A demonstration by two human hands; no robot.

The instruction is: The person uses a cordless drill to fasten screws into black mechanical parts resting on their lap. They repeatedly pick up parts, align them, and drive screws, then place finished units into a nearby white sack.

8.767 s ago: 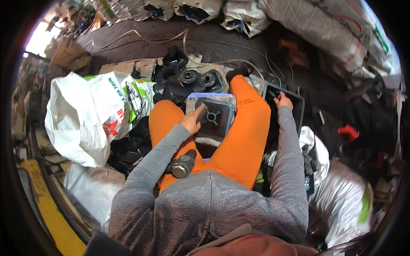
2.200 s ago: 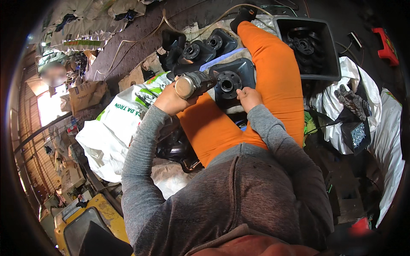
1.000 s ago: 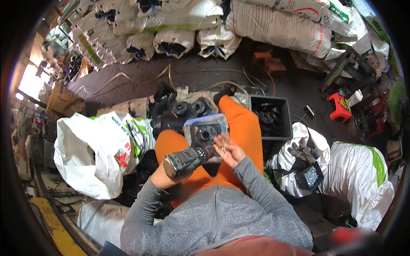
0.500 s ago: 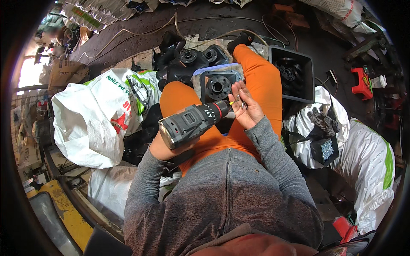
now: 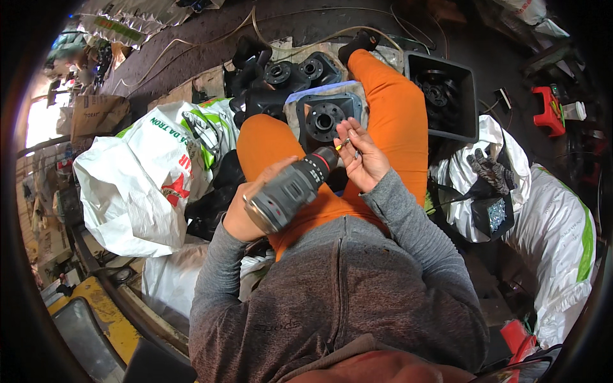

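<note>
My left hand (image 5: 241,214) grips a dark grey cordless drill (image 5: 288,194), whose front points up and to the right. A small yellow piece (image 5: 338,148) shows just beyond its chuck, close to my right fingers. My right hand (image 5: 367,167) is turned palm up with its fingers curled around a few small screws (image 5: 357,153). Past both hands, between my knees, sits a black square-flanged part (image 5: 352,105) with a round hub (image 5: 324,122) ringed by holes. My right fingertips are near that hub.
Similar black parts (image 5: 278,74) lie beyond it. On the right stand a grey crate (image 5: 473,96) of black pieces, a black box of screws (image 5: 496,216), a patterned glove (image 5: 490,171) and a red stool (image 5: 548,112). A large white sack (image 5: 128,191) stands left.
The drill has swung a little, its chuck now pointing more upward. My right fingers have curled in more and lifted slightly around the screws near the drill's tip.
</note>
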